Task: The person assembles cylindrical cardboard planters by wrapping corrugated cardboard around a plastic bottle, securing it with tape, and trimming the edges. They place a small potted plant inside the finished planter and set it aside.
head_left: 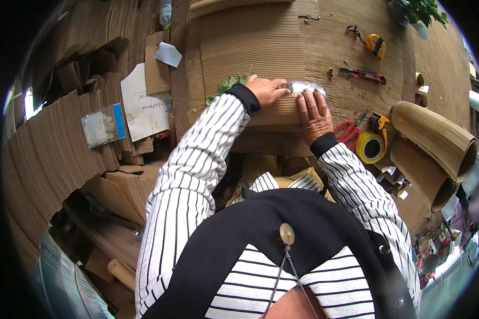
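Observation:
A tan corrugated cardboard sheet (250, 45) lies on the wooden table before me, its near end turned up under my hands. Green leaves (231, 84) stick out beside my left wrist, and clear plastic wrap with something white in it (306, 86) shows by the fingertips of both hands. My left hand (266, 91) reaches across the turned-up cardboard, fingers closed over it and pointing right. My right hand (315, 112) grips the right end of the same edge, fingers bent over the top and thumb hidden. What lies beneath both palms is covered.
Red-handled scissors (348, 133) and yellow tape in a dispenser (371, 144) lie right of my right hand. Farther off are a utility knife (363, 75) and a tape measure (375, 45). Rolled cardboard tubes (434, 135) stand at right, stacked cardboard (53, 146) at left.

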Available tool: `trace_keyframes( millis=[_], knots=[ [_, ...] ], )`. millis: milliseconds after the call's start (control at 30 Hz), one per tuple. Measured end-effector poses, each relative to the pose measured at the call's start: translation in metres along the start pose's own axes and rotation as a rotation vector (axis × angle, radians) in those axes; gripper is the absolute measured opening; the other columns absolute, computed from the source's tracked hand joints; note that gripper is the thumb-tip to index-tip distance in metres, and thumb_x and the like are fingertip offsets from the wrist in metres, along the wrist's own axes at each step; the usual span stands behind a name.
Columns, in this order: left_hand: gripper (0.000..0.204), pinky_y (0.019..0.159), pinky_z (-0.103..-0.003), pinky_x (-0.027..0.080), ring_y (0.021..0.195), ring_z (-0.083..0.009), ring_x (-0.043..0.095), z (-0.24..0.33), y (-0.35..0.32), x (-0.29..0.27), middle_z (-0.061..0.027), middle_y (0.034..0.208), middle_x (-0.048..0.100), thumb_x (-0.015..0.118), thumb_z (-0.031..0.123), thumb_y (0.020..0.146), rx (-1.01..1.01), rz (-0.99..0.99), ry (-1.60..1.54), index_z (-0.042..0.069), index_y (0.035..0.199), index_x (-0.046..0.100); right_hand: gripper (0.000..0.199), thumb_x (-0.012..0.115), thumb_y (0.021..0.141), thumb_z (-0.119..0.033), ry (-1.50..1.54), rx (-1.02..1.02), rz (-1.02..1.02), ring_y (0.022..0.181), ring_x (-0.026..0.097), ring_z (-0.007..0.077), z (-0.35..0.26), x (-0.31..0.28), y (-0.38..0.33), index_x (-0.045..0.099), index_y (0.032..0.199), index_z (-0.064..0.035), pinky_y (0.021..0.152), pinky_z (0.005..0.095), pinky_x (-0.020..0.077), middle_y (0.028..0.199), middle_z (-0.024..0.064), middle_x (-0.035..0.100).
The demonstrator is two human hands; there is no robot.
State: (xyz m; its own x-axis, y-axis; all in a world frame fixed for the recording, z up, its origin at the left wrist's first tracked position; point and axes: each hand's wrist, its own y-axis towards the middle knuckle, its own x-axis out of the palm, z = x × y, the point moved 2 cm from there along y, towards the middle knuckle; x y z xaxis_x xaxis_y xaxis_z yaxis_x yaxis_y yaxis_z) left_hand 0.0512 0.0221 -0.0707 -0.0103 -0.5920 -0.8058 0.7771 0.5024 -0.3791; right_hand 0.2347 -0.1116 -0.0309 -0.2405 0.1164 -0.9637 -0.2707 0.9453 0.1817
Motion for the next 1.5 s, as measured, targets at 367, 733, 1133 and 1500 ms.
trace_keyframes(
  millis=[367,733,1133,1500],
  knots=[
    [0.093,0.1,-0.04,0.041,0.113,-0.0354,0.058,-0.014,-0.002,-0.051,-0.0221,0.116,0.064,0.02,0.082,0.085,-0.373,-0.534,-0.43,0.009,0.12,0.066,0.09,0.077,0.06,-0.015,0.047,0.131,-0.122,0.137,0.03,0.0362,0.016,-0.023,0.01,0.037,0.141,-0.0136,0.103,0.0466,0.0421,0.145,0.0087,0.036],
    [0.096,0.1,-0.041,0.041,0.11,-0.0342,0.06,-0.042,0.036,-0.046,-0.0181,0.112,0.067,0.029,0.089,0.076,-0.441,-0.516,-0.308,0.012,0.116,0.069,0.111,0.089,0.049,-0.016,0.247,0.194,-0.448,0.136,0.027,0.0375,0.058,-0.046,0.036,0.03,0.144,-0.0114,0.111,0.0442,0.037,0.147,0.0117,0.033],
    [0.061,0.093,-0.046,0.044,0.115,-0.0279,0.056,0.061,0.017,-0.077,-0.0128,0.124,0.059,0.063,0.055,0.082,0.042,0.202,0.185,0.012,0.125,0.059,0.118,0.092,0.04,-0.03,0.296,0.204,-0.699,0.127,0.038,0.0424,0.07,-0.041,0.068,0.035,0.142,-0.011,0.105,0.0472,0.04,0.14,0.0148,0.042],
    [0.082,0.099,-0.042,0.043,0.119,-0.0328,0.054,0.086,-0.003,-0.061,-0.0153,0.13,0.056,0.074,0.052,0.072,0.096,0.296,0.094,0.003,0.132,0.05,0.077,0.067,0.076,-0.015,-0.099,0.177,-0.149,0.138,0.029,0.0337,0.021,-0.039,0.008,0.033,0.145,-0.0157,0.105,0.056,0.0351,0.149,0.0067,0.033]
  ],
)
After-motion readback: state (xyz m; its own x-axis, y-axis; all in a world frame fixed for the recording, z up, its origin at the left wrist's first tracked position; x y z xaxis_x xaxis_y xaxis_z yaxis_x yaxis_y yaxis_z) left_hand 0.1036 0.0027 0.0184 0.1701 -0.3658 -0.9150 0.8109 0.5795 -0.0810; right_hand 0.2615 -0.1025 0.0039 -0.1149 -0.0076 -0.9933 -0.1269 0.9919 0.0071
